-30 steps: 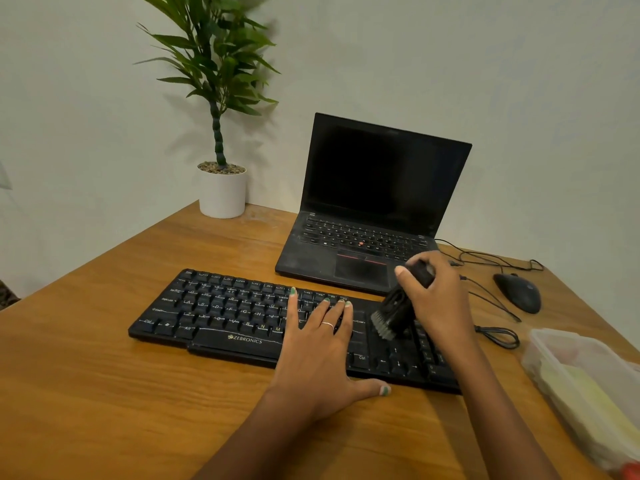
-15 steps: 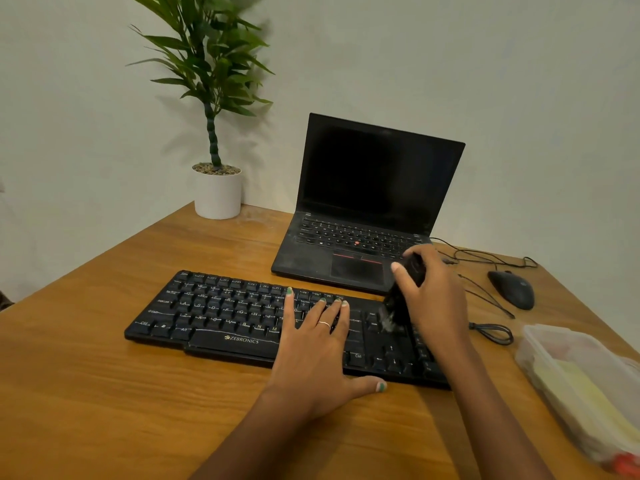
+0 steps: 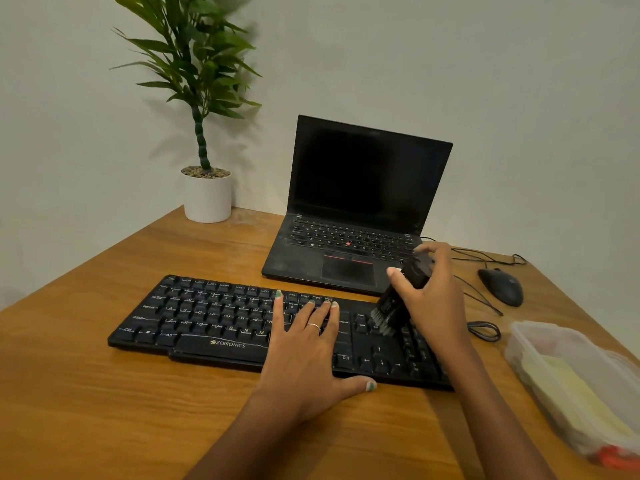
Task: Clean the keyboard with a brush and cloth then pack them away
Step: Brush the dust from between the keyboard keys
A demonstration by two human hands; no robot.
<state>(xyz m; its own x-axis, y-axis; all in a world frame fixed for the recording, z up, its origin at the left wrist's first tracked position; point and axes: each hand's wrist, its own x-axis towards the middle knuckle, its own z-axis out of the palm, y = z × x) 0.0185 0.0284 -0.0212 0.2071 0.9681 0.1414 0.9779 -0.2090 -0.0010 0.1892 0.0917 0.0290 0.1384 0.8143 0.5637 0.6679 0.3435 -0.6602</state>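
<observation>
The keyboard (image 3: 277,327) lies flat across the middle of the desk (image 3: 104,410), parallel to its near edge. The brush (image 3: 398,299), gripped in the closed right hand (image 3: 436,299), angles down with its bristles on the keys between the main block and the number pad. The left hand (image 3: 304,355) lies spread flat over the keys, thumb on the desk, pinning the board. To brush well, I'd keep that pressure steady and sweep in short strokes along the gaps, away from the laptop (image 3: 353,216). The cloth seems to wait in the clear plastic box (image 3: 540,348) at the right edge.
</observation>
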